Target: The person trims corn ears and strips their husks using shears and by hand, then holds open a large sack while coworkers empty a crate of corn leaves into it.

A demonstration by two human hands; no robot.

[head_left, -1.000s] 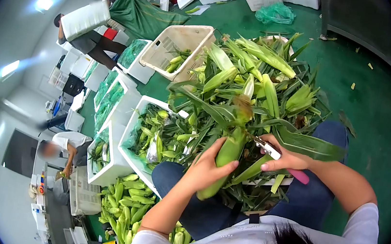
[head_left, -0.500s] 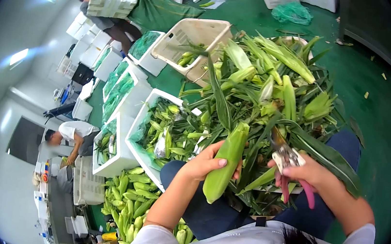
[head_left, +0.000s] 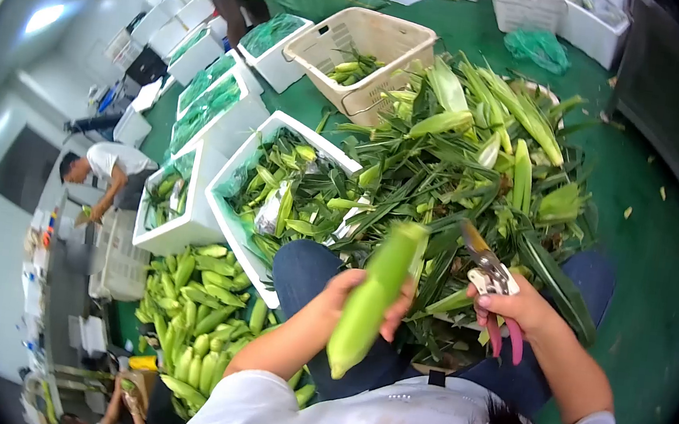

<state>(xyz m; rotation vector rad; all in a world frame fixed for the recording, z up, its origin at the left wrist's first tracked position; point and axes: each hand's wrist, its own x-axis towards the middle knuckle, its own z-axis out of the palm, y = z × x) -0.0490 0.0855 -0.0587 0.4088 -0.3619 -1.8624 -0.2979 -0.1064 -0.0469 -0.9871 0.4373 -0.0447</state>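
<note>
An ear of corn [head_left: 371, 301] in its green husk is held in my left hand [head_left: 337, 288], slanting over my lap; the ear hides part of the fingers. My right hand [head_left: 519, 306] is wrapped round the pink handles of a pair of pruning shears [head_left: 494, 275], whose blades point up and away from me. Beyond the shears spreads a big heap of cut husks and leaves [head_left: 462, 176]. The shears and the corn are apart.
A foam box [head_left: 251, 273] of corn stands left of my knee, beside a pile of husked ears [head_left: 203, 322] on the floor. A beige crate [head_left: 395, 37] sits behind. Co-workers [head_left: 111, 171] are at the left; other foam boxes [head_left: 218, 133] line that side.
The corn in my left hand has moved down and left, towards the floor pile. My view has shifted left, and another person's hands now show at the lower left.
</note>
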